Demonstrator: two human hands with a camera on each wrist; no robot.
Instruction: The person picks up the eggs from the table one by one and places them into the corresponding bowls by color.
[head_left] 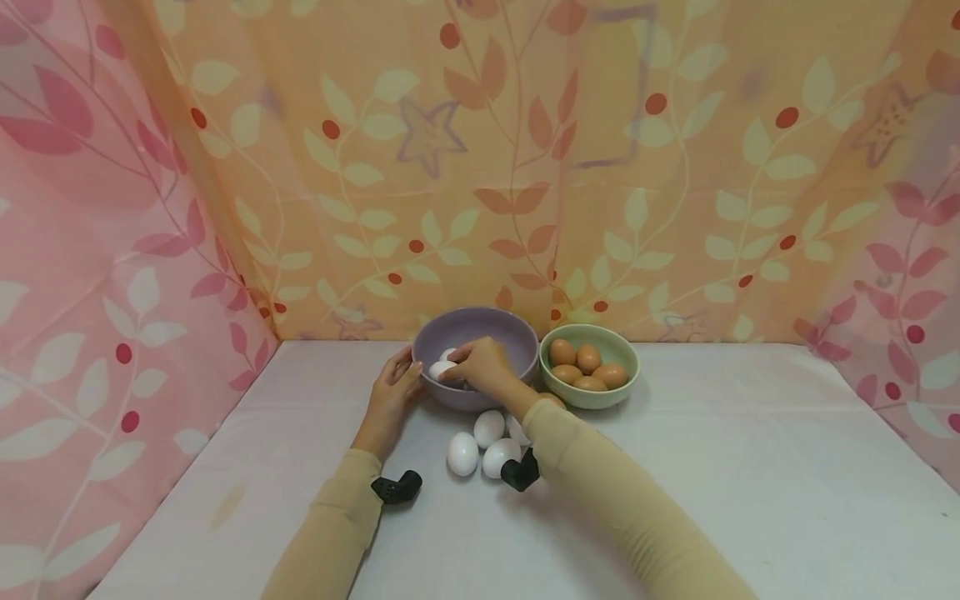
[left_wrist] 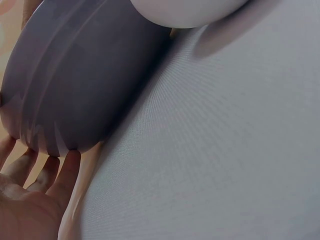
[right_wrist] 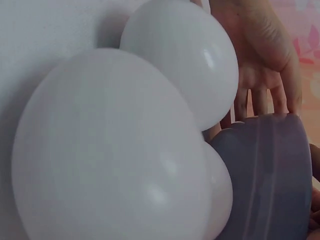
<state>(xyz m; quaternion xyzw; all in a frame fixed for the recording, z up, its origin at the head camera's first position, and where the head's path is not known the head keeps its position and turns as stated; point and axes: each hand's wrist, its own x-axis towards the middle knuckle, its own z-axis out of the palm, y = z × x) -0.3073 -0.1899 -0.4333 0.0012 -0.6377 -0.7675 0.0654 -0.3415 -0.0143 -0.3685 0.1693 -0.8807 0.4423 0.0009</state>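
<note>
My left hand (head_left: 392, 387) holds the side of a purple bowl (head_left: 510, 333), thumb at the rim. In the left wrist view its fingertips meet the bowl's outer wall (left_wrist: 80, 75). Over the inside of the bowl, my right hand (head_left: 483, 365) pinches a white egg (head_left: 440, 371) between thumb and fingers. Another white egg (head_left: 448, 355) shows behind that one, partly covered by the fingers. In front of the bowl several white eggs (head_left: 462, 454) lie on the table, some partly behind my right forearm. Two of them look large in the right wrist view, the nearest white egg (right_wrist: 105, 150) overlapping the purple bowl's side.
A light green bowl (head_left: 592, 402) with several brown eggs (head_left: 588, 358) stands right of the purple one. Another brown egg (head_left: 553, 400) shows just above my right sleeve. A white cloth (head_left: 750, 467) covers the table, and patterned curtains (head_left: 525, 167) hang behind it and at both sides.
</note>
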